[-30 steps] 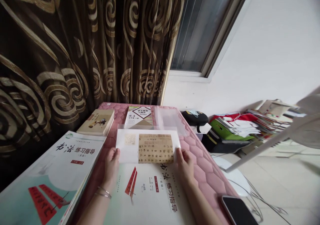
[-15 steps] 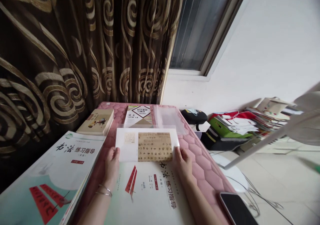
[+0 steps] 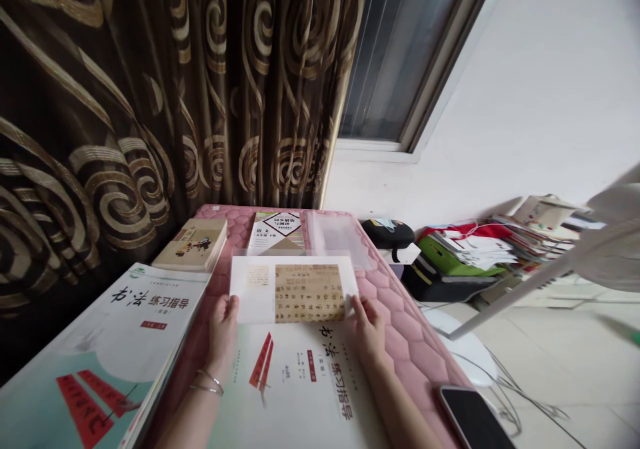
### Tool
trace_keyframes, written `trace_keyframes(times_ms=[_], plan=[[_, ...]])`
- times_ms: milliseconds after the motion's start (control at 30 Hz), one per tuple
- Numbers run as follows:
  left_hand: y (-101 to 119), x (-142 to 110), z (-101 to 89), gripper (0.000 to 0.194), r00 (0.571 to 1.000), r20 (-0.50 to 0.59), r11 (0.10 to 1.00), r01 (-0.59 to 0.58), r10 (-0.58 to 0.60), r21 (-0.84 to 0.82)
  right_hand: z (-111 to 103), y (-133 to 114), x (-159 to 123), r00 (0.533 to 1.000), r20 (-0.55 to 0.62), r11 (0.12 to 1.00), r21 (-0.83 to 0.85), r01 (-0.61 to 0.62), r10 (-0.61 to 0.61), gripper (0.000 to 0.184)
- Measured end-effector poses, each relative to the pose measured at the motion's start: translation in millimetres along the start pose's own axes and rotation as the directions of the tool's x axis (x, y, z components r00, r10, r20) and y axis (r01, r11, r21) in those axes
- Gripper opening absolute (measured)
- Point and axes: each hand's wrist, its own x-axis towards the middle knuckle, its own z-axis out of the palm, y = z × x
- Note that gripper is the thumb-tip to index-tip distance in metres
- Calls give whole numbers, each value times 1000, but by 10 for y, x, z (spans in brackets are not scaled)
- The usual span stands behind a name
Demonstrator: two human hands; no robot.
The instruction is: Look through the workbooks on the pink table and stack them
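Note:
Both my hands grip the side edges of a white sheet printed with a tan calligraphy rubbing (image 3: pixel 295 292). My left hand (image 3: pixel 223 332), with thin bangles (image 3: pixel 207 385) at the wrist, holds its left edge. My right hand (image 3: pixel 367 332) holds the right edge. The sheet lies over an open-faced calligraphy practice guide (image 3: pixel 295 386). A second copy of that guide (image 3: pixel 100 359) sits to the left. Beyond the sheet are a clear plastic sleeve (image 3: pixel 337 236), a Chinese-language workbook (image 3: pixel 276 232) and a small paperback (image 3: pixel 193 244).
A pink quilted cover (image 3: pixel 405 329) spreads under everything, and a black phone (image 3: pixel 473 419) lies at its near right corner. A dark patterned curtain (image 3: pixel 150 102) hangs at left. A black bag (image 3: pixel 387 234), piled books and papers (image 3: pixel 475 249) and a white fan (image 3: pixel 605 242) stand at right, above a tiled floor.
The sheet and both hands have shifted only slightly left and the view has tilted a little. My grip on the sheet looks the same.

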Motion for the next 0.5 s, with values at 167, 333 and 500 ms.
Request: trace_keyframes(times_ms=[167, 333, 500], plan=[[58, -22, -7, 38, 1000, 0, 998, -17, 17, 57, 6, 5, -9, 999, 23, 999, -27, -31, 31, 39], [83, -31, -45, 38, 999, 26, 998, -46, 45, 33, 10, -5, -18, 999, -12, 996, -81, -34, 33, 40], [54, -23, -42, 38, 998, -21, 996, -63, 64, 68, 3, -8, -21, 999, -12, 997, -64, -38, 38, 43]])
